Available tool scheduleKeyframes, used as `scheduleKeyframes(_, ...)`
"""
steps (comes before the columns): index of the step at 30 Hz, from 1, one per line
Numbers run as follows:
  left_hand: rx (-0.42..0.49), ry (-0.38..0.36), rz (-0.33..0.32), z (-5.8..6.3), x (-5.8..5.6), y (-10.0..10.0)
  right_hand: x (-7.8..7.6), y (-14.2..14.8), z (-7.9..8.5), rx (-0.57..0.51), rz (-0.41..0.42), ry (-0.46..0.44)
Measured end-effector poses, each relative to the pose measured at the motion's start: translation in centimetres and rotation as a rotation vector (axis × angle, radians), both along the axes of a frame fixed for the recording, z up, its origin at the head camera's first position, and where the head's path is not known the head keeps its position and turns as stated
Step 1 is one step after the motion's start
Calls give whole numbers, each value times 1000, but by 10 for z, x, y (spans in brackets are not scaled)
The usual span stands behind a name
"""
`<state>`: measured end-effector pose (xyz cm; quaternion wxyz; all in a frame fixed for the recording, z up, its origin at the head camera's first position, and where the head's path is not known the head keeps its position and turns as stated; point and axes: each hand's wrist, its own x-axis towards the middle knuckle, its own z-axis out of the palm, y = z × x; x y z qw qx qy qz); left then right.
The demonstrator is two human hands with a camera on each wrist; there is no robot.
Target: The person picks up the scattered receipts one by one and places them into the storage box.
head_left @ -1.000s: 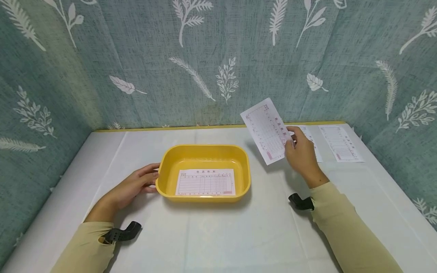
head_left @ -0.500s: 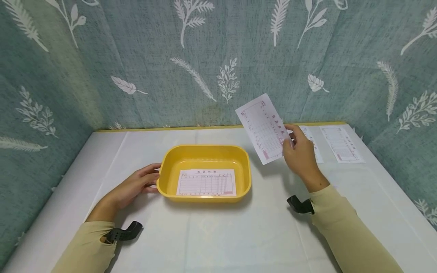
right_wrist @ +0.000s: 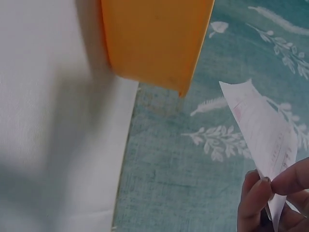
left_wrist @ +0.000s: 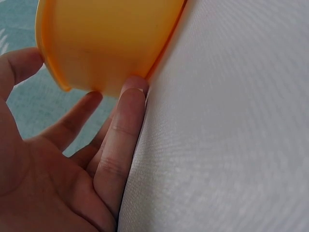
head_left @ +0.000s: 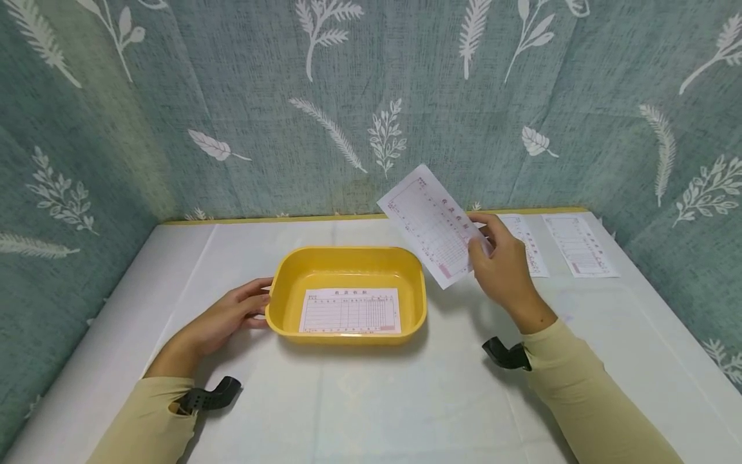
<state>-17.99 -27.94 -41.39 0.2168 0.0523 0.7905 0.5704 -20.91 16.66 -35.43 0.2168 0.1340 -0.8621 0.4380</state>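
- Your left hand [head_left: 228,312], fingers loosely extended, touches the glossy yellow plastic tray's [head_left: 348,261] left end.
- Inside, along its near edge, lies one flat printed receipt [head_left: 350,311].
- Your right hand [head_left: 504,264] pinches a raised, tilted thin-paper slip [head_left: 431,225].
- Two rectangular receipts [head_left: 580,246] lie near the cloth-covered table's [head_left: 371,399] far right corner.

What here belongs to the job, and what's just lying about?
Likely part of it:
rounded yellow plastic tray, touched by left hand
rectangular white printed paper slip, held by right hand
matching paper slip inside the tray
probably two similar slips at right

Seemingly just there:
white cloth-covered table
teal leaf-patterned cloth backdrop
black wrist devices
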Motion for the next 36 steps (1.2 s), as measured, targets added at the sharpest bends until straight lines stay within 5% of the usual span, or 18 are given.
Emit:
scheduleKeyframes(22,-1,-8,7,0,1,-1,14,-22,-3,50,150,65)
scheduleKeyframes(36,10,-7,21,-3,1,0,19,-38,-2,68,239,20)
